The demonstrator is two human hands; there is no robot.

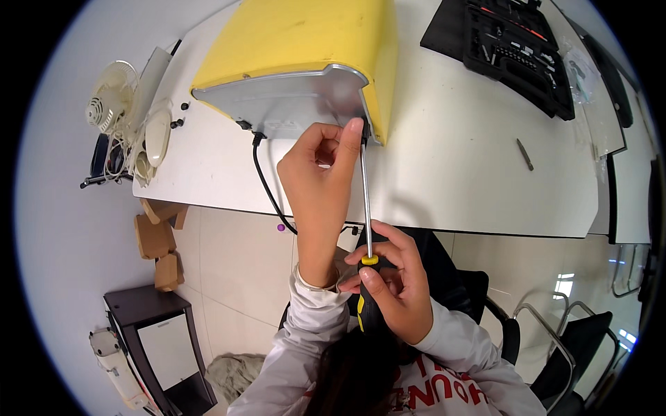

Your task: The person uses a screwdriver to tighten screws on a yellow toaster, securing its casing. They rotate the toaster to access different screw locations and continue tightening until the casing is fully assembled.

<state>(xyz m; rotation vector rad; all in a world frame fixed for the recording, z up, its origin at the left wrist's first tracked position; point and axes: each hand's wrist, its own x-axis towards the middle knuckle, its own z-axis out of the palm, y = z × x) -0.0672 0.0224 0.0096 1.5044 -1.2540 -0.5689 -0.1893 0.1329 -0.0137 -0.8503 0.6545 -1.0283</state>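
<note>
A yellow appliance (pixel 298 41) with a grey metal panel (pixel 312 97) facing me stands on the white table. My right hand (pixel 402 288) is closed around the black and yellow handle of a long screwdriver (pixel 367 201). The shaft runs away from me to the panel's right corner, where its tip meets a small black part (pixel 365 128). Right there, my left hand (pixel 322 166) is closed in a pinch, thumb beside that black part. What its fingertips hold is hidden. A black power cord (pixel 258 159) is plugged into the panel, left of my left hand.
A black tool case (pixel 517 55) lies open at the far right, with a small dark bit (pixel 524 154) nearer. White fan (pixel 111 97) and small black pieces (pixel 178 123) are at left. The table edge (pixel 485 234) runs below my hands; cardboard boxes (pixel 154 236) and a chair (pixel 576 353) stand beyond it.
</note>
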